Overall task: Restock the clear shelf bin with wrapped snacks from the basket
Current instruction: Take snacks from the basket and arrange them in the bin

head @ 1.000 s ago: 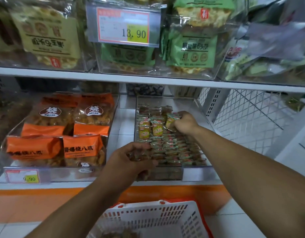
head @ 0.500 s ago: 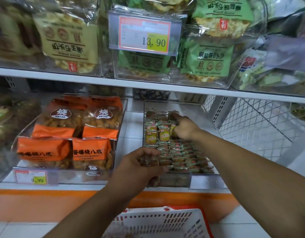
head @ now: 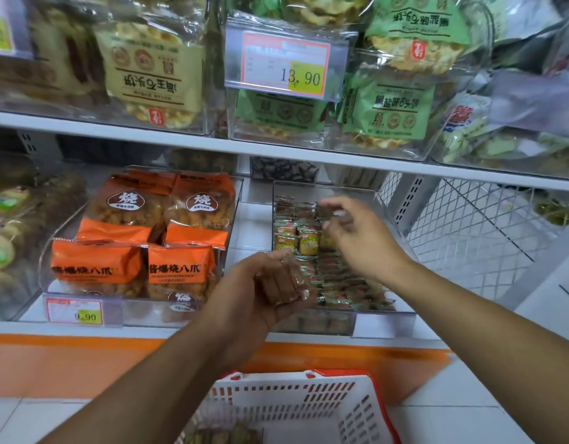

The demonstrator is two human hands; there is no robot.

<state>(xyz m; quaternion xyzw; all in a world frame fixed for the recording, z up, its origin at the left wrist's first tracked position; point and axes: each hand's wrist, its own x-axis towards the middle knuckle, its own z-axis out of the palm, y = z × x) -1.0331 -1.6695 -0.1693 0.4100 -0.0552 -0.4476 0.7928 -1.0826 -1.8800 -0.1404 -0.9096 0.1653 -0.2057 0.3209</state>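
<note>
Snacks (head: 286,280) sit gripped in left hand (head: 264,290); right hand (head: 356,232) hovers loose-fingered over bin (head: 385,318).

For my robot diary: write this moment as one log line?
left hand: holds clear-wrapped snacks | right hand: over clear plastic shelf bin, looks empty

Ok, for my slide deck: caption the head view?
Left hand holds wrapped snacks; right hand hovers over the clear bin.
</note>
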